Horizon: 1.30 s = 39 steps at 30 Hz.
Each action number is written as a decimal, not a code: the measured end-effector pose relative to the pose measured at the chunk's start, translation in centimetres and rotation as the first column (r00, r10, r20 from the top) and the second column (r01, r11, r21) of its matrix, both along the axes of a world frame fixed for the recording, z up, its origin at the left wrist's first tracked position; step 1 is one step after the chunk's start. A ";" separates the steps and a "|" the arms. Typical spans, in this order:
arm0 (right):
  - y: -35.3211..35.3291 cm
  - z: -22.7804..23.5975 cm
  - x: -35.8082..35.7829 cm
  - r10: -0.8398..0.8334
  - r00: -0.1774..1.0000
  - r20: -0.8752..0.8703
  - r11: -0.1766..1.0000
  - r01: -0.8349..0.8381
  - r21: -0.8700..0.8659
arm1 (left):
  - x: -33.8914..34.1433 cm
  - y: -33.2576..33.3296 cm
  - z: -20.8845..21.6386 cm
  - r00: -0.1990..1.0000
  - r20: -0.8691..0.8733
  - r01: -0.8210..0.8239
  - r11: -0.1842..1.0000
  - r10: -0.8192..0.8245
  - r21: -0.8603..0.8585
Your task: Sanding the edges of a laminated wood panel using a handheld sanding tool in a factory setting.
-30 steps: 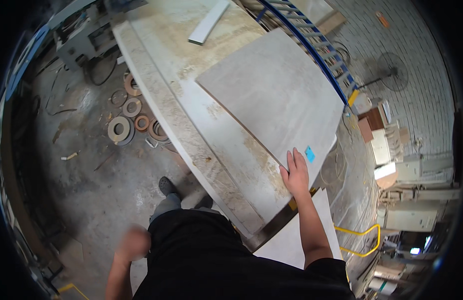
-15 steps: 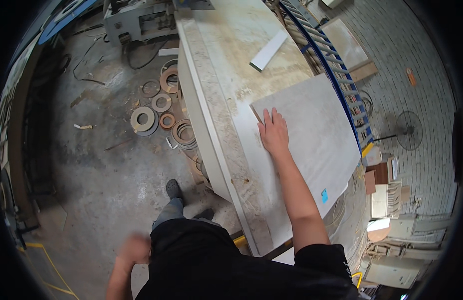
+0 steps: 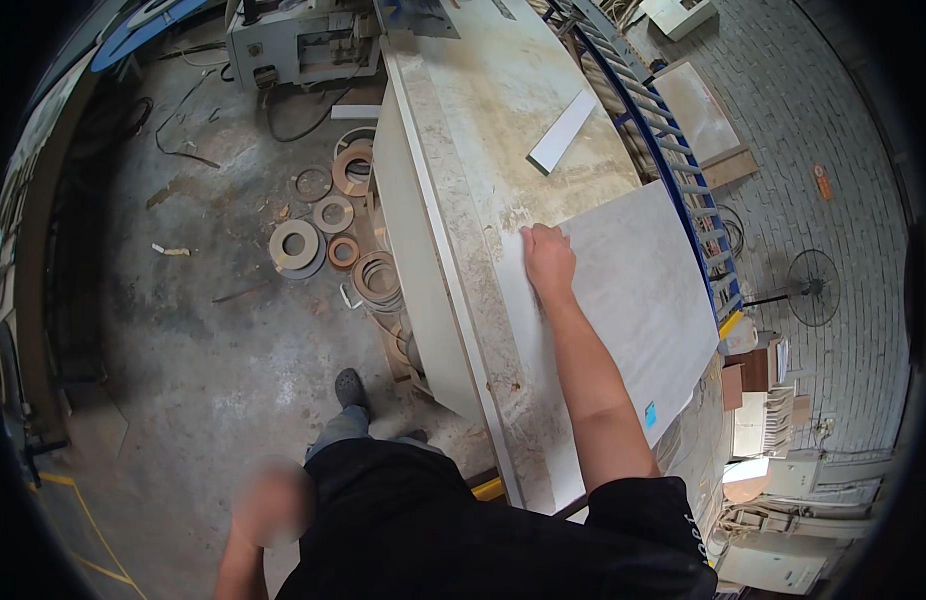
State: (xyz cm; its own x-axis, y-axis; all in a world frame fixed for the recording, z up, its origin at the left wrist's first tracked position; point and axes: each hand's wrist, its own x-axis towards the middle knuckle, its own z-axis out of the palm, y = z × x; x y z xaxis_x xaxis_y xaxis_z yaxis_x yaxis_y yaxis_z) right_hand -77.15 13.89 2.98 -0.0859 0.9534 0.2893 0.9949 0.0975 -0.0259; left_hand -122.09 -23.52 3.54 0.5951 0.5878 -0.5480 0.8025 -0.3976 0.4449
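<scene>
A large light-grey panel [image 3: 643, 290] with a small blue sticker [image 3: 650, 413] lies flat on the long worn table [image 3: 473, 180]. My right hand [image 3: 550, 264] is at its far left corner, fingers bent over the edge, thumb side along the left edge. The fingertips are hidden by the hand itself. My left hand [image 3: 273, 503] hangs low beside my body, away from the table. Its fingers are smeared, so I cannot make out whether it holds anything.
A narrow white strip [image 3: 563, 132] lies on the table beyond the panel. A blue-framed roller conveyor [image 3: 683, 150] runs along the right side. Rolls of edge banding [image 3: 295, 243] lie on the floor at left, near a grey machine [image 3: 303, 45]. A fan [image 3: 812, 287] stands by the brick wall.
My right hand has gone from lying with fingers stretched over the panel's left edge to curling round its far left corner. The whole view has shifted slightly. My left hand stays low and blurred.
</scene>
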 end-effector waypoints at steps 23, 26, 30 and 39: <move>-2.9 0.1 1.8 0.141 0.989 -0.040 0.983 -0.135 0.127 | -2.8 2.4 -0.3 1.000 -0.006 0.030 0.997 -0.030 0.066; -6.6 0.4 4.1 0.069 0.997 -0.033 0.997 -0.068 0.031 | -2.5 2.7 -0.4 0.998 0.003 0.057 0.996 -0.057 0.072; -14.5 0.9 8.8 0.024 0.999 0.048 0.999 -0.026 0.044 | -1.0 3.9 -0.4 0.992 0.037 0.114 0.990 -0.118 0.082; -36.4 2.2 21.2 -0.328 0.940 0.094 0.944 0.329 0.001 | 5.4 5.4 -0.5 0.906 0.038 0.407 0.894 -0.421 0.186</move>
